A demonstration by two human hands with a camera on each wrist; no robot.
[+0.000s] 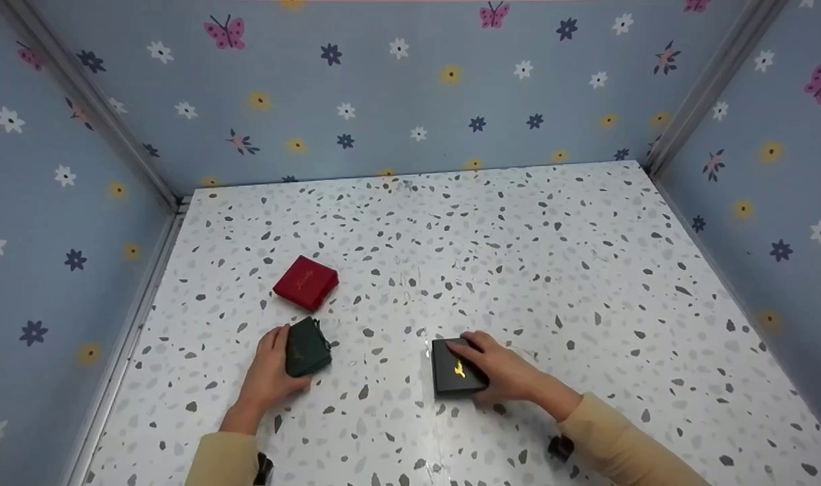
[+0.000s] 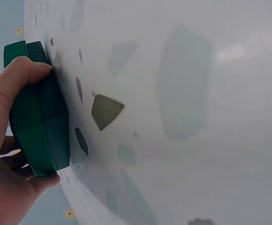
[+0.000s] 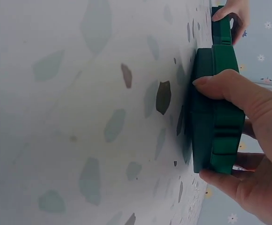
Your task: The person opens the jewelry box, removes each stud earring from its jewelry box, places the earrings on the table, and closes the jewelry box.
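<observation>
My left hand (image 1: 267, 378) grips a small dark green box (image 1: 306, 352) by its left side, with a thin dark cord at the box's right edge. In the left wrist view, thumb and fingers span this green box (image 2: 40, 124) close over the tabletop. Farther right, my right hand (image 1: 508, 372) holds a dark green box (image 1: 448, 378) with a gold mark on its lid. The right wrist view shows the thumb on one side of that box (image 3: 203, 126) and fingers at the opposite side. A red box (image 1: 307, 282) with faint gold lettering lies just beyond the left hand's box.
The white tabletop (image 1: 410, 418) is speckled with grey chips. Blue panels (image 1: 383, 81) printed with flowers and butterflies enclose it at the back, left and right. Metal strips (image 1: 123, 364) run along the left edge and up the corners.
</observation>
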